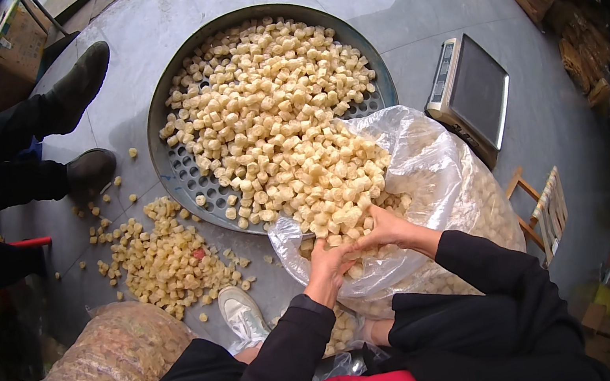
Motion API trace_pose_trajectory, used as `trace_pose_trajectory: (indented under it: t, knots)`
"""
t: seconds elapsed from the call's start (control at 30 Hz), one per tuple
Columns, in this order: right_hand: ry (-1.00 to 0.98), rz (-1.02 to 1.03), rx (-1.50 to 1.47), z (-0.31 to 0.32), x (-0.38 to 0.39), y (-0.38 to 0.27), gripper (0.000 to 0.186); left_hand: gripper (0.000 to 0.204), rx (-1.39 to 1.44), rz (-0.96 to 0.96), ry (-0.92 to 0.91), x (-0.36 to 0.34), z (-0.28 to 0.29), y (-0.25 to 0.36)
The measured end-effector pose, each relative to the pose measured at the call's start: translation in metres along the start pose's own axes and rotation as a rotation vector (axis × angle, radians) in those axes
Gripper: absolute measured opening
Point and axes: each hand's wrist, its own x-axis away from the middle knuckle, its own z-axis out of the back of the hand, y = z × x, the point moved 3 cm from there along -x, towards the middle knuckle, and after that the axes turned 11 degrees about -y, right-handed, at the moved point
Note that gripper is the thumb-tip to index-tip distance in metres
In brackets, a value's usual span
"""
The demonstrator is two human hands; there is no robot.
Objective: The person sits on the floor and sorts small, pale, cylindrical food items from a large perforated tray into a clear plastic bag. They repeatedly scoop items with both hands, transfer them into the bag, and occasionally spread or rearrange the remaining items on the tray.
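Observation:
A large round metal tray (179, 180) with holes in its bottom carries a heap of pale yellow, stubby cylindrical pieces (267, 101) that look like dried scallops. Against its near right edge lies a big clear plastic bag (464, 189) full of the same pieces, its mouth spread at the rim. My left hand (327, 267) and my right hand (389, 227) meet at this mouth, their fingers curled around a handful of the pieces. Some fingertips are hidden among them.
Loose pieces (164, 260) lie on the floor left of the tray. A second filled bag (119, 351) rests at lower left. Another person's shoes (93, 170) are at left. A scale (473, 92) and a small folding stool (548, 212) stand at right.

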Motion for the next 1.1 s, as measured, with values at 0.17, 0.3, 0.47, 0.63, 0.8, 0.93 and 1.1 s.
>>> trace_pose_trajectory:
  t: [0.17, 0.3, 0.47, 0.63, 0.8, 0.93, 1.1]
  knots:
    - [0.109, -0.044, 0.341, 0.015, -0.040, -0.022, 0.089, 0.044, 0.316, 0.072, -0.233, -0.006, 0.000, 0.035]
    - [0.095, -0.093, 0.065, 0.013, -0.068, -0.033, 0.090, 0.061, 0.458, -0.008, -0.262, -0.016, 0.016, 0.068]
    - [-0.188, 0.197, -0.079, 0.012, -0.078, -0.067, 0.084, 0.074, 0.746, -0.089, -0.311, -0.020, 0.034, 0.108]
    - [0.199, 0.194, 0.213, 0.087, -0.083, -0.078, 0.063, 0.092, 0.540, -0.552, -0.244, -0.017, 0.044, 0.115]
    - [0.233, 0.161, 0.763, 0.083, -0.101, -0.056, 0.022, 0.081, 0.027, -0.678, 0.082, -0.008, 0.046, 0.105]
    - [0.402, 0.053, 1.168, 0.057, -0.113, -0.059, 0.024, 0.069, -0.589, -0.749, 0.281, -0.007, 0.038, 0.080]
    - [0.399, 0.070, 1.109, 0.064, -0.116, -0.055, 0.025, 0.066, -1.083, -0.771, 0.300, 0.002, 0.039, 0.044]
